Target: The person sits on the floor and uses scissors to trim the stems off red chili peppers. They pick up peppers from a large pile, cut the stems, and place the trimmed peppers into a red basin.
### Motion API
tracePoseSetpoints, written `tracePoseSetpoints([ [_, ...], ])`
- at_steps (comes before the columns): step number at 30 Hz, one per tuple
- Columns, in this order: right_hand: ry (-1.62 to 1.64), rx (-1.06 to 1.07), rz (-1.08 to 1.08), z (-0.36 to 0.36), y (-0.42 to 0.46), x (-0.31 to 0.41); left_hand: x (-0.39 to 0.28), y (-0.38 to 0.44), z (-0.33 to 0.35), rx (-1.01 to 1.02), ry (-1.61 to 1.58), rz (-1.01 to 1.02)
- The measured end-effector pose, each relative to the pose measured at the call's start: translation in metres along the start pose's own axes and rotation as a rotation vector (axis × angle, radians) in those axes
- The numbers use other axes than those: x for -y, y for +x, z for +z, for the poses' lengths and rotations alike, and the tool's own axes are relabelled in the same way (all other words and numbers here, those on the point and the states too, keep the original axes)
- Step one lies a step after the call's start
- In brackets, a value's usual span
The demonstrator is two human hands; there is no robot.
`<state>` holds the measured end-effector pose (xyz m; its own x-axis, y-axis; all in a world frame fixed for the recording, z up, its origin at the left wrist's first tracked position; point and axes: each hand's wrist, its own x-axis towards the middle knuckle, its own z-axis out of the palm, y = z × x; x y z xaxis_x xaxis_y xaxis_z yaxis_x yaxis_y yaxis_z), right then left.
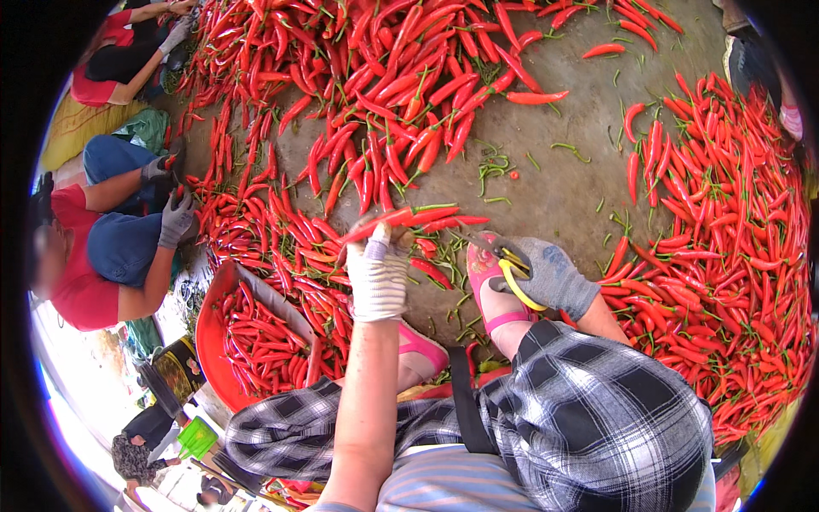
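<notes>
My left hand (379, 278), in a white and grey striped glove, grips several red chili peppers (409, 217) whose green stems point right. My right hand (555, 272) wears a grey glove and holds scissors (517, 281) with yellow and black handles. Their blades point left, towards the stem ends but apart from them. Below the hands, cut green stems (457, 307) lie on the concrete floor between my pink shoes (483, 265).
A large chili heap (384, 77) spreads ahead, and another pile (723, 256) lies at the right. To the left stands a red basin (214, 333) holding chilies. Two people (102, 249) in red shirts sit along the left; a shoe (752, 67) shows at upper right.
</notes>
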<state>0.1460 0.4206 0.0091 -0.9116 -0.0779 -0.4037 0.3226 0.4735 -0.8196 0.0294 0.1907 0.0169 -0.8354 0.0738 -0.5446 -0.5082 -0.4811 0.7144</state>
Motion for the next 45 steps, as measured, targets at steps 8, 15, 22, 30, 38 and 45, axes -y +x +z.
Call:
tracePoseSetpoints([
  [8, 0.285, -0.048, -0.054, 0.022, 0.009, 0.009, 0.035, -0.024, -0.009, -0.020, -0.203, -0.163],
  [15, 0.185, -0.050, 0.070, 0.020, 0.005, -0.003, 0.031, 0.020, -0.014, -0.069, 0.356, 0.086],
  [22, 0.010, -0.122, 0.099, 0.009, 0.003, -0.019, 0.014, 0.060, -0.004, 0.528, 1.826, 0.461],
  [30, -0.103, 0.040, 0.044, 0.002, -0.003, -0.002, 0.000, 0.012, -0.007, -0.034, 0.339, 0.035],
  [38, 0.076, -0.061, -0.046, 0.027, 0.005, -0.005, 0.039, -0.013, -0.012, -0.153, -0.528, -0.371],
  [45, 0.160, -0.046, 0.031, 0.027, 0.004, -0.008, 0.041, -0.001, 0.005, -0.078, -0.173, -0.221],
])
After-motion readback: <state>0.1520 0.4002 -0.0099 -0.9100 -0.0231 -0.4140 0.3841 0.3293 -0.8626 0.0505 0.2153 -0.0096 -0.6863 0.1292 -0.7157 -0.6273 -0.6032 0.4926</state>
